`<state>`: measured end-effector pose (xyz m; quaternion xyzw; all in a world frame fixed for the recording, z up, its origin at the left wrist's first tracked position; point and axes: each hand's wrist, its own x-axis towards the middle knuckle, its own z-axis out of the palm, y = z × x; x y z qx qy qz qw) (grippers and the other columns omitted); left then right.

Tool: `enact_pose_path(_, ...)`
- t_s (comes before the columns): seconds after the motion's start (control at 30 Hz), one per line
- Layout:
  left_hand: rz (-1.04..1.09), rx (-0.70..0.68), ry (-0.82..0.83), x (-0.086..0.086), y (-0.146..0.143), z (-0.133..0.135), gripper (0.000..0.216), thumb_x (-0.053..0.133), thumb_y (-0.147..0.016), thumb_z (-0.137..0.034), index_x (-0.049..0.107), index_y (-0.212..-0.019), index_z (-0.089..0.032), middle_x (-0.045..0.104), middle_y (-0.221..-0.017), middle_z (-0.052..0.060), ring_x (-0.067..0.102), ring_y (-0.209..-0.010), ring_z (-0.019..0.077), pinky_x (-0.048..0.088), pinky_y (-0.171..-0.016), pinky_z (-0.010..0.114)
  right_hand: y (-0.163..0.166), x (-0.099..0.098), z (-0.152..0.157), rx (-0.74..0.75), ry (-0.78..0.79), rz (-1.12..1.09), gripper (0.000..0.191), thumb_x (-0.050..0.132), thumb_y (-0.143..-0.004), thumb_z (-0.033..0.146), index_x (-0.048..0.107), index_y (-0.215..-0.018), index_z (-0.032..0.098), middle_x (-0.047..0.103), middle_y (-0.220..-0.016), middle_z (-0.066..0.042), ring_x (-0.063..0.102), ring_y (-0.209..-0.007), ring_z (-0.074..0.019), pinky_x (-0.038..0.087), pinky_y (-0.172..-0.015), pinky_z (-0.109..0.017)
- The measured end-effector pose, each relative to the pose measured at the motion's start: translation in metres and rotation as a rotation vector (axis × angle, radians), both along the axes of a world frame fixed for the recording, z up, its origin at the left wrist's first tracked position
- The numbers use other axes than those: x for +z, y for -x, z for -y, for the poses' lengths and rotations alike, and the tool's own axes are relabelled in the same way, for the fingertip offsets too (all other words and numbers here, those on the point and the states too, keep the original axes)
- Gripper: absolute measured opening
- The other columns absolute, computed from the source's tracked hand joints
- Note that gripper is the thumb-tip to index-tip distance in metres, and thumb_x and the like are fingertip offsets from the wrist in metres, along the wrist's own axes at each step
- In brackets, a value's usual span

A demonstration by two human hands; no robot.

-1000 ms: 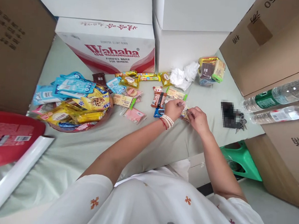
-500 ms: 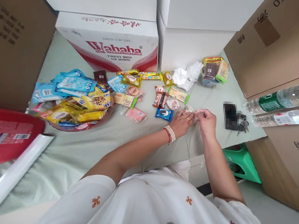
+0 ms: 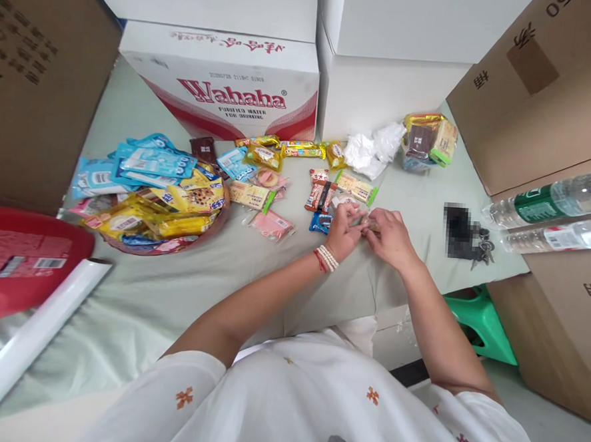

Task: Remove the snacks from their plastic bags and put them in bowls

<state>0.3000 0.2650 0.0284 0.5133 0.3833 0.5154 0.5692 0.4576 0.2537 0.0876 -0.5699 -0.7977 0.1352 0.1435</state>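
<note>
My left hand [image 3: 343, 233] and my right hand [image 3: 390, 239] are close together over the cloth, both closed with fingers pinched. Between them shows a small clear plastic bag [image 3: 360, 218]; its contents are hard to make out. Just beyond my left fingers lie a blue snack packet [image 3: 319, 222], partly covered, and a brown snack packet [image 3: 321, 197]. A round white-wrapped snack [image 3: 344, 200] peeks out behind the fingers. Farther back rests a cream and green wafer packet [image 3: 356, 187]. A beaded bracelet circles my left wrist.
To the left is a basket [image 3: 220, 226] heaped with snacks. White crumpled plastic [image 3: 367, 152] and a filled clear bag of snacks [image 3: 427, 141] sit at the back. Keys [image 3: 484, 247] and two bottles [image 3: 547, 202] are right. A Wahaha carton [image 3: 223, 86] stands behind.
Both hands have shifted slightly left. My left hand has turned from lying flat over the bag to pinching it, and now partly covers the blue packet.
</note>
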Motion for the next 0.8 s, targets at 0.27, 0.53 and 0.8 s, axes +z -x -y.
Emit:
enact_pose_path(0.27, -0.110, 0.026, -0.104, 0.024, 0.026, 0.021, 0.040, 0.059, -0.073, -0.013, 0.047, -0.110, -0.024, 0.056, -0.121, 0.008, 0.061, -0.118, 0.0229, 0.058, -0.095, 0.039, -0.011, -0.020, 0.003, -0.078, -0.091, 0.066, 0.039, 0.048, -0.096, 0.022, 0.063, -0.133, 0.023, 0.057, -0.150, -0.014, 0.044, -0.138, -0.0355, 0.029, -0.117, -0.063)
enact_pose_path(0.53, -0.023, -0.017, 0.135, 0.019, 0.009, 0.027, 0.053, 0.075, -0.086, -0.045, 0.056, -0.127, -0.018, 0.064, -0.131, 0.015, 0.064, -0.116, 0.0258, 0.055, -0.099, 0.043, 0.004, -0.006, 0.019, -0.327, 0.316, -1.016, 0.048, 0.064, -0.088, 0.064, 0.067, -0.115, 0.024, 0.073, -0.112, -0.007, 0.068, -0.103, -0.0247, 0.055, -0.089, -0.037)
enact_pose_path(0.8, -0.014, -0.139, 0.251, 0.034, 0.032, 0.043, 0.055, 0.079, -0.082, -0.041, 0.057, -0.129, -0.021, 0.061, -0.137, 0.015, 0.063, -0.118, 0.0262, 0.055, -0.091, 0.038, -0.036, 0.020, -0.023, -0.356, 0.215, -1.055, 0.050, 0.083, -0.076, 0.059, 0.069, -0.112, 0.027, 0.074, -0.106, -0.003, 0.067, -0.091, -0.0202, 0.056, -0.082, -0.035)
